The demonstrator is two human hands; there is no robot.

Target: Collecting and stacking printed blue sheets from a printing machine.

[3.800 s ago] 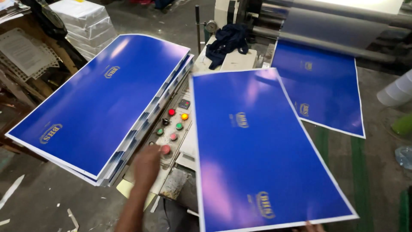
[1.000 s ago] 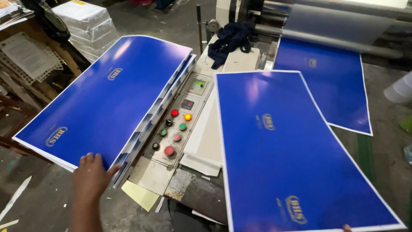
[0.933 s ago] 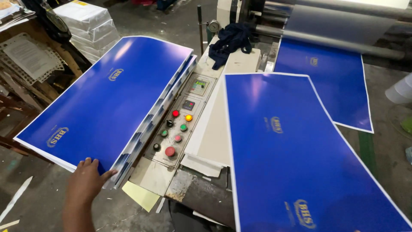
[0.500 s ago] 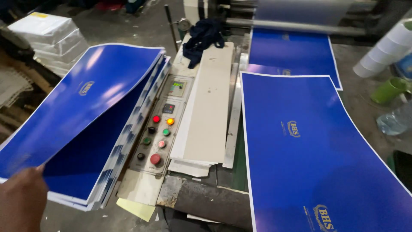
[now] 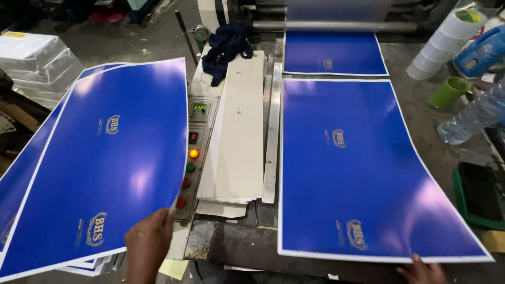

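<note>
Gripping the near right corner of the top blue sheet (image 5: 105,163), the left hand (image 5: 149,244) holds it raised and curved over the stack (image 5: 89,265) left of the control panel (image 5: 192,158). The right hand (image 5: 423,271) touches the near edge of the second blue sheet (image 5: 363,168), lying flat on the machine bed; whether it grasps cannot be told.

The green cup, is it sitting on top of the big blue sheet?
No, the green cup stands on the bare table, off to the right of the big blue sheet.
</note>
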